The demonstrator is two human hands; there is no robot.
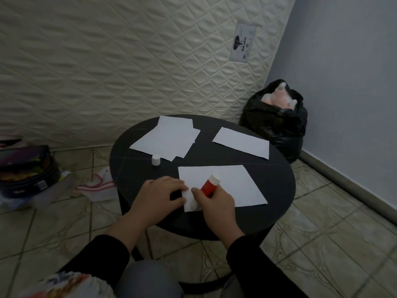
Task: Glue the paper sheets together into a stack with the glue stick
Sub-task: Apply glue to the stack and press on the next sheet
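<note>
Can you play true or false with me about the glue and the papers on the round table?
1. The right hand holds the red glue stick. True.
2. The white cap is on the glue stick. False: it stands on the black table, beside the far-left pile of sheets.
3. The left hand touches the left edge of the near sheet. True.
4. A single sheet lies at the far right of the table. True.
5. The black bag sits on the table. False: it is on the floor behind it.
</note>
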